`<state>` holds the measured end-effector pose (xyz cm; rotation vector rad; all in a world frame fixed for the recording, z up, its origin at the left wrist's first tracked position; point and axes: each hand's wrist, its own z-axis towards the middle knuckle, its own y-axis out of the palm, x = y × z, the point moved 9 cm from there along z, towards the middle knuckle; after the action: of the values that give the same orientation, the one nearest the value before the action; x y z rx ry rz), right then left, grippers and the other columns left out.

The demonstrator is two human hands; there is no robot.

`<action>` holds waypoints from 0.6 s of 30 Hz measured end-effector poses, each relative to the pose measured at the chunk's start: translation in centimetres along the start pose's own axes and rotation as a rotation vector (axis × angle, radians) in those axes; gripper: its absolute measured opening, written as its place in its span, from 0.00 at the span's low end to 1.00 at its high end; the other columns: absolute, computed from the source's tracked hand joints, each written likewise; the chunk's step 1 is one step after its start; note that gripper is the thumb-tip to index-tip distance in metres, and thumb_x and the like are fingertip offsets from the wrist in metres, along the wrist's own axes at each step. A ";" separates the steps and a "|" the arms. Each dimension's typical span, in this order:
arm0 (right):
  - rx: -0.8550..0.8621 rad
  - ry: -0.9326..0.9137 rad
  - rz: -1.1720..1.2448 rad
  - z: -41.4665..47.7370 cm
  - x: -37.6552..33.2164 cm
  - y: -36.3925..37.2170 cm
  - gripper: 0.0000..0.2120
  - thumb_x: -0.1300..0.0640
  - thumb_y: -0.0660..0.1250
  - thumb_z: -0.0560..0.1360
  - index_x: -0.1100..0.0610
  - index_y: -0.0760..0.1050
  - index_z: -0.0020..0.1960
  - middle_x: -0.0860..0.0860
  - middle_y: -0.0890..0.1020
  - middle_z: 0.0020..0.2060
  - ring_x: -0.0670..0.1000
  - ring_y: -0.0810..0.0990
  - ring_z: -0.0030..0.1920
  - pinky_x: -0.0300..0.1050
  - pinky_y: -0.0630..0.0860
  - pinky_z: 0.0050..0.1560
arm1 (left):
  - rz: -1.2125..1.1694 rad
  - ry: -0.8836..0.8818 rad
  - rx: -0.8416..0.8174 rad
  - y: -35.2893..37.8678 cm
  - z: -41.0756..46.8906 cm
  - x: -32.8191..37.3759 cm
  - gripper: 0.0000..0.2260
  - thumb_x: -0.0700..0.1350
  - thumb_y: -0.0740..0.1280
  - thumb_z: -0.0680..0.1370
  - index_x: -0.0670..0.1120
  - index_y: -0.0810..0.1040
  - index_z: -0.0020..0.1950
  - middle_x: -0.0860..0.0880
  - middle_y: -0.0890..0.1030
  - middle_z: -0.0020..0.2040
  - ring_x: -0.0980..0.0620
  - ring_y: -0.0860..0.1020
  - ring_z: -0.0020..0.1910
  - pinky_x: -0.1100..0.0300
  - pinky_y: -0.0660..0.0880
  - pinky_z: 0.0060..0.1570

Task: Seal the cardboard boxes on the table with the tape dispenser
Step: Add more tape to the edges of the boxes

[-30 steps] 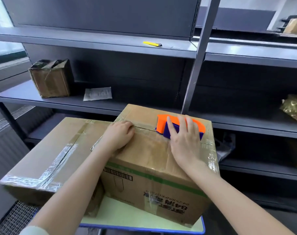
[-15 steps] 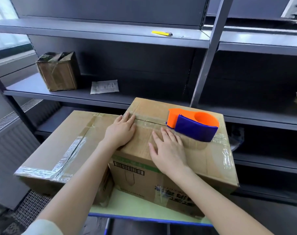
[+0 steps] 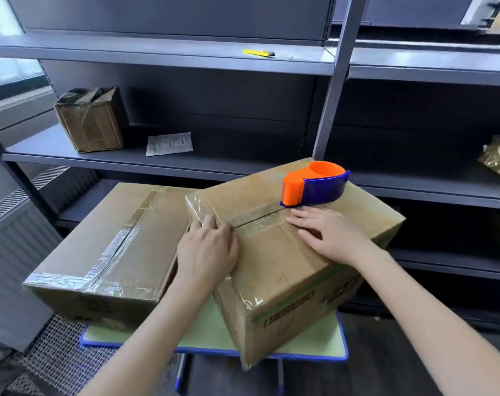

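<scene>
Two cardboard boxes stand on a small green table [image 3: 309, 338]. The right box [image 3: 286, 270] is turned at an angle, with clear tape along its top seam. An orange and blue tape dispenser [image 3: 314, 185] rests on the far part of its top, with no hand on it. My left hand [image 3: 207, 250] lies on the box's near left top edge, fingers over the taped end of the seam. My right hand [image 3: 331, 234] presses flat on the top, just in front of the dispenser. The left box [image 3: 106, 247] lies flat, with tape crossing its top.
Grey metal shelving [image 3: 157, 164] runs behind the table. On it stand a small taped box [image 3: 91, 118] and a paper slip [image 3: 170, 143]; a yellow knife [image 3: 259, 53] lies on the upper shelf. A gold bag [image 3: 499, 158] sits at the right. A radiator and floor grating are at the left.
My right hand let go of the tape dispenser and came down flat on the box top. The right box has turned at an angle. My left hand slid to the box's left edge.
</scene>
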<state>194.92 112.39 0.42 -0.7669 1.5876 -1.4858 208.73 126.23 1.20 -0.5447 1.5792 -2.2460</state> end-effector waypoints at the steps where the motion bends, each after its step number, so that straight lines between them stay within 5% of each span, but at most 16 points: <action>1: -0.018 0.056 -0.062 -0.1 -0.7 0.3 0.22 0.44 0.52 0.80 0.47 0.62 0.73 0.46 0.61 0.74 0.48 0.57 0.74 0.48 0.54 0.73 | -0.049 -0.014 -0.007 0.0 0.4 -0.7 0.14 0.49 0.56 0.79 0.45 0.79 0.53 0.45 0.76 0.48 0.42 0.76 0.47 0.54 0.73 0.41; 3: -0.046 0.152 -0.099 -0.2 -3.5 0.9 0.27 0.40 0.50 0.79 0.52 0.58 0.75 0.51 0.58 0.75 0.54 0.55 0.75 0.54 0.53 0.73 | -0.064 0.028 -0.047 0.6 1.9 -1.8 0.13 0.44 0.58 0.79 0.48 0.76 0.60 0.46 0.75 0.56 0.44 0.71 0.55 0.55 0.68 0.52; 9: -0.141 0.201 0.026 0.3 -13.0 4.2 0.48 0.25 0.48 0.70 0.56 0.45 0.77 0.59 0.45 0.76 0.65 0.40 0.74 0.69 0.36 0.69 | -0.306 0.204 -0.261 2.8 4.1 -1.7 0.34 0.25 0.54 0.71 0.51 0.67 0.72 0.49 0.59 0.76 0.49 0.54 0.76 0.56 0.44 0.73; 14: -0.055 0.107 -0.090 -0.1 -13.5 4.7 0.34 0.43 0.56 0.77 0.53 0.45 0.77 0.60 0.43 0.76 0.68 0.38 0.73 0.69 0.36 0.69 | -0.355 0.188 -0.160 2.8 2.6 -2.5 0.33 0.26 0.53 0.71 0.50 0.68 0.72 0.49 0.64 0.74 0.53 0.56 0.75 0.68 0.41 0.69; 18: -0.062 -0.001 -0.023 -1.3 -12.3 4.5 0.31 0.45 0.55 0.78 0.47 0.46 0.77 0.54 0.42 0.76 0.62 0.37 0.74 0.61 0.33 0.72 | -0.293 0.187 -0.150 2.5 1.0 -1.9 0.29 0.34 0.50 0.73 0.52 0.67 0.72 0.52 0.65 0.73 0.54 0.59 0.74 0.66 0.47 0.70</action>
<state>200.16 124.13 -2.17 -0.8231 1.6359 -1.4579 210.96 125.52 -1.03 -0.6610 1.8790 -2.4648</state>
